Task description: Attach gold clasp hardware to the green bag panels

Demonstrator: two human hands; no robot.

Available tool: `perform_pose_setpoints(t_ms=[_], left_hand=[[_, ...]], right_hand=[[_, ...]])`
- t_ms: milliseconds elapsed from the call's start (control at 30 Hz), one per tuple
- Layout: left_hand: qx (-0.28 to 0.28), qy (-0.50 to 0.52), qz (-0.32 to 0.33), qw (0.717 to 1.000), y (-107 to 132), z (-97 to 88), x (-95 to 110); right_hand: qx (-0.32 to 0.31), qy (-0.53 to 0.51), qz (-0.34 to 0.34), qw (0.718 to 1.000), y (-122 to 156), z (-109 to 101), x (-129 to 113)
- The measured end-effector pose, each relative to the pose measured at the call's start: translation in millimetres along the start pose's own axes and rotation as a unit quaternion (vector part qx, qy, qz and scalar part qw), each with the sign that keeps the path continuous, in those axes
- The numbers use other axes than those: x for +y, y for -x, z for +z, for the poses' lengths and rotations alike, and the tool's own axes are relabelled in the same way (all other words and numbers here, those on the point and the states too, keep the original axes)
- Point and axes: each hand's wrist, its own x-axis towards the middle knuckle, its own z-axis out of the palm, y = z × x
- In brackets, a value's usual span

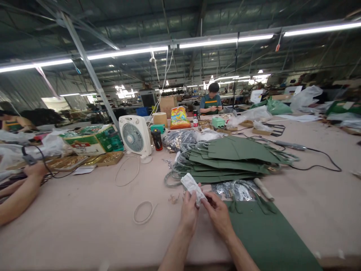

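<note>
Both hands are above the pale table [113,233], near its front. A small white crumpled packet, perhaps folded paper or plastic, [190,183] sticks up from my left hand [188,209], whose fingers are closed around its lower part. The fingers of my right hand [217,213] pinch the packet's lower right edge. A flat dark green bag panel [270,233] with thin straps lies to the right, partly beneath my right forearm. Behind the hands rises a stack of green bags [231,154]. Plastic-wrapped metal pieces [238,189] lie between stack and panel.
A coil of pale cord [143,213] rests left of my hands. Farther back stand a white fan [134,135] and a dark bottle [156,140]. A corded tool [291,145] lies at right. A co-worker's arm [25,192] reaches in at left; another person [211,101] sits opposite.
</note>
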Motion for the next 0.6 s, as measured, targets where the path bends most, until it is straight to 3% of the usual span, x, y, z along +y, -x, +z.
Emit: perform_pose_setpoints(t_ms=[167, 367, 467, 600], left_hand=[[-0.002, -0.052, 0.000, 0.999, 12, -14.8, -2], [0.008, 0.013, -0.044, 0.999, 16, -18.6, -6], [0.028, 0.002, -0.030, 0.999, 14, -16.5, -10], [0.071, -0.047, 0.026, 0.996, 9, -22.7, -14]], right_hand=[[-0.046, -0.084, 0.057, 0.994, 5, -5, 7], [-0.067, -0.242, 0.176, 0.952, 3, -10, 10], [-0.048, -0.288, 0.178, 0.940, 3, -11, 8], [-0.053, -0.284, 0.137, 0.947, 7, -10, -3]])
